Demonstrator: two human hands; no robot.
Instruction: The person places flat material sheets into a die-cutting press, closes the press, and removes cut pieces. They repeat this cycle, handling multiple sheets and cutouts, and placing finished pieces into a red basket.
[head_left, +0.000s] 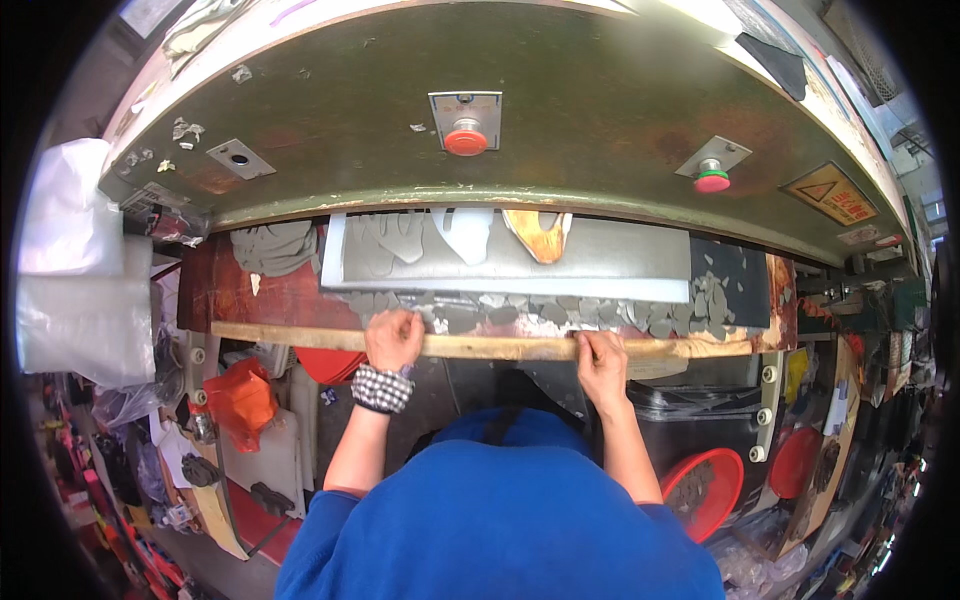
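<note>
Both my hands are closed at the wooden strip [490, 347] along the near edge of the press table. My left hand [394, 340], with a checked band at the wrist, curls its fingers over the strip left of centre. To the right, my right hand [602, 368] grips the same strip, thumb side inward. Beyond them lies a pale board [510, 285] with a grey sheet [620, 255] on it. On the sheet's far part are a white cut shape [465, 235] and an orange-brown one [542, 240]. Grey scraps [500, 312] lie between board and strip.
Over the table hangs a green press beam [330, 110] with a red button [466, 138] and a green-and-pink button [712, 178]. Grey cloth [275, 247] lies at the table's left. Below are an orange bag [240, 403] and a red basin [735, 490] holding scraps.
</note>
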